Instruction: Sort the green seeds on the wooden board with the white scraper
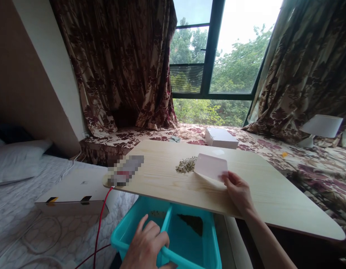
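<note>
My right hand pinches a white card by its near corner and holds it flat on the pale wooden tabletop. The card's far edge touches a small heap of greenish-brown seeds lying to its left. Below the table's front edge, my left hand grips the middle divider of a teal plastic bin with two compartments. A dark patch of seeds lies in the right compartment and a few in the left one.
A white box sits on the floral window seat beyond the table. A blurred object rests at the table's left end, with a red cable hanging from there. A flat white box lies on the bed at left. A lamp stands at far right.
</note>
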Action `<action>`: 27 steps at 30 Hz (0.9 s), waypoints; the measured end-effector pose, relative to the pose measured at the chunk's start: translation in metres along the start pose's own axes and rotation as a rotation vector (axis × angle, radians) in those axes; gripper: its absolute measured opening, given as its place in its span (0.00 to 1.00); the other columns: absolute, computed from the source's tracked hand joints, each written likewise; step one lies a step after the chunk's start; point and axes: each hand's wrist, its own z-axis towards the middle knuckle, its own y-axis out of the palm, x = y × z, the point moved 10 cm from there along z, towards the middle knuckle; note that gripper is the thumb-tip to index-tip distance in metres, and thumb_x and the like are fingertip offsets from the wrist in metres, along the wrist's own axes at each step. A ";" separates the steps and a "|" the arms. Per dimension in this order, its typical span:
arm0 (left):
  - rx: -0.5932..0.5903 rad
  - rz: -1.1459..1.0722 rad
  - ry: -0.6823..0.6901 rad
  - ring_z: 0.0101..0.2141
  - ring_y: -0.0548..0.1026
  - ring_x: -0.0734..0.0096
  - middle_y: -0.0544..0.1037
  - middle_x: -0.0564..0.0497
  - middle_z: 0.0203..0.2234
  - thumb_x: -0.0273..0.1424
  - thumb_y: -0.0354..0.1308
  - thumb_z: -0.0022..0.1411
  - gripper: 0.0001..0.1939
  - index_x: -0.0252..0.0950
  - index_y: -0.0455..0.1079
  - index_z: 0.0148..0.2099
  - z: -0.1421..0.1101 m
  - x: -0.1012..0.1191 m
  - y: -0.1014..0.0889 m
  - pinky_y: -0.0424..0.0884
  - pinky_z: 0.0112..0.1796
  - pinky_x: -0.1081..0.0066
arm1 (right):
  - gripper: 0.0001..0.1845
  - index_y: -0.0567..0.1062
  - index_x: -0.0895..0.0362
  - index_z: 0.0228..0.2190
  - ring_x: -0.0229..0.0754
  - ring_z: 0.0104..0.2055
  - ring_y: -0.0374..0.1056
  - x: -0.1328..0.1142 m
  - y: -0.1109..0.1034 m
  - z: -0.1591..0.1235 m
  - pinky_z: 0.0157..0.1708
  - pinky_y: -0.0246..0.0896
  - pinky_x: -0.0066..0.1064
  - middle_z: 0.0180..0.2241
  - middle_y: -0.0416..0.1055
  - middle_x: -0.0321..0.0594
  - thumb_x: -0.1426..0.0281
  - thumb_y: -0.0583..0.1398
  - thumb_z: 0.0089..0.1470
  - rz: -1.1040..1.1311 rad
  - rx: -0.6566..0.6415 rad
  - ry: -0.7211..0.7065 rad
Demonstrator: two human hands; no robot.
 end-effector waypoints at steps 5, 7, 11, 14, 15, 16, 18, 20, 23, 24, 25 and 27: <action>0.006 -0.005 -0.017 0.31 0.71 0.67 0.66 0.59 0.25 0.24 0.59 0.43 0.11 0.39 0.60 0.29 0.002 0.001 -0.001 0.58 0.51 0.42 | 0.17 0.78 0.58 0.34 0.49 0.38 0.75 -0.004 0.001 -0.001 0.42 0.67 0.38 0.35 0.80 0.45 0.61 0.62 0.44 0.022 -0.008 -0.018; 0.003 -0.013 -0.016 0.31 0.71 0.66 0.66 0.59 0.24 0.24 0.60 0.42 0.12 0.39 0.59 0.28 0.002 0.001 -0.001 0.59 0.51 0.41 | 0.17 0.78 0.58 0.35 0.49 0.38 0.75 -0.005 0.002 0.000 0.41 0.68 0.38 0.35 0.80 0.45 0.60 0.62 0.44 0.021 -0.007 -0.032; 0.002 -0.015 0.001 0.31 0.71 0.67 0.66 0.59 0.25 0.23 0.59 0.42 0.12 0.39 0.60 0.29 0.002 0.004 -0.001 0.58 0.51 0.42 | 0.19 0.78 0.58 0.35 0.48 0.37 0.75 -0.004 0.006 0.002 0.39 0.68 0.38 0.34 0.80 0.45 0.57 0.62 0.44 0.018 -0.035 -0.053; 0.014 0.011 -0.008 0.30 0.72 0.67 0.65 0.59 0.24 0.23 0.59 0.41 0.12 0.39 0.59 0.27 0.002 0.004 -0.002 0.60 0.50 0.41 | 0.20 0.78 0.57 0.35 0.48 0.37 0.75 -0.004 0.008 0.002 0.39 0.69 0.38 0.34 0.80 0.44 0.55 0.62 0.44 0.030 -0.050 -0.071; 0.020 0.017 -0.008 0.30 0.71 0.66 0.65 0.59 0.23 0.23 0.59 0.41 0.12 0.39 0.59 0.27 0.003 0.005 -0.003 0.60 0.50 0.41 | 0.21 0.78 0.57 0.35 0.48 0.37 0.75 -0.004 0.007 0.002 0.39 0.69 0.38 0.34 0.80 0.44 0.55 0.63 0.45 0.033 -0.046 -0.074; 0.026 0.019 -0.008 0.29 0.71 0.66 0.65 0.59 0.23 0.23 0.59 0.41 0.12 0.39 0.59 0.27 0.003 0.006 -0.004 0.60 0.50 0.41 | 0.21 0.78 0.57 0.35 0.48 0.37 0.75 -0.004 0.007 0.002 0.39 0.69 0.38 0.35 0.80 0.44 0.55 0.63 0.45 0.035 -0.042 -0.075; 0.035 0.020 -0.005 0.29 0.71 0.67 0.65 0.59 0.23 0.24 0.60 0.41 0.12 0.39 0.59 0.26 0.004 0.007 -0.006 0.60 0.50 0.41 | 0.21 0.78 0.58 0.36 0.48 0.38 0.75 -0.005 0.006 0.001 0.39 0.69 0.38 0.36 0.80 0.45 0.55 0.63 0.44 0.038 -0.039 -0.073; 0.032 0.024 -0.014 0.30 0.71 0.67 0.65 0.59 0.23 0.25 0.60 0.42 0.11 0.39 0.59 0.27 0.004 0.007 -0.006 0.60 0.50 0.41 | 0.21 0.78 0.58 0.36 0.49 0.39 0.75 -0.006 0.006 0.001 0.40 0.69 0.39 0.36 0.80 0.45 0.56 0.63 0.44 0.038 -0.048 -0.067; 0.000 0.037 -0.026 0.30 0.71 0.67 0.66 0.58 0.24 0.24 0.59 0.42 0.11 0.39 0.60 0.27 0.005 0.007 -0.005 0.60 0.50 0.41 | 0.20 0.78 0.58 0.35 0.49 0.39 0.75 -0.007 0.007 0.000 0.42 0.68 0.40 0.36 0.80 0.45 0.57 0.63 0.44 0.041 -0.052 -0.054; -0.010 0.041 -0.026 0.30 0.71 0.67 0.66 0.58 0.24 0.24 0.59 0.42 0.10 0.39 0.60 0.27 0.005 0.007 -0.004 0.60 0.50 0.41 | 0.19 0.78 0.58 0.35 0.49 0.39 0.75 -0.007 0.007 -0.001 0.42 0.68 0.40 0.36 0.80 0.45 0.57 0.63 0.44 0.040 -0.053 -0.052; -0.015 0.043 -0.023 0.31 0.71 0.67 0.67 0.58 0.24 0.24 0.59 0.42 0.10 0.39 0.60 0.27 0.004 0.007 -0.004 0.60 0.50 0.41 | 0.19 0.78 0.58 0.34 0.49 0.38 0.75 -0.007 0.007 -0.001 0.42 0.69 0.40 0.35 0.80 0.45 0.57 0.63 0.44 0.040 -0.053 -0.052; -0.012 0.042 -0.021 0.31 0.71 0.67 0.67 0.58 0.24 0.24 0.58 0.41 0.10 0.39 0.60 0.27 0.004 0.007 -0.004 0.61 0.50 0.41 | 0.18 0.78 0.57 0.34 0.49 0.38 0.75 -0.007 0.008 -0.001 0.41 0.69 0.39 0.33 0.80 0.44 0.58 0.63 0.43 0.044 -0.052 -0.055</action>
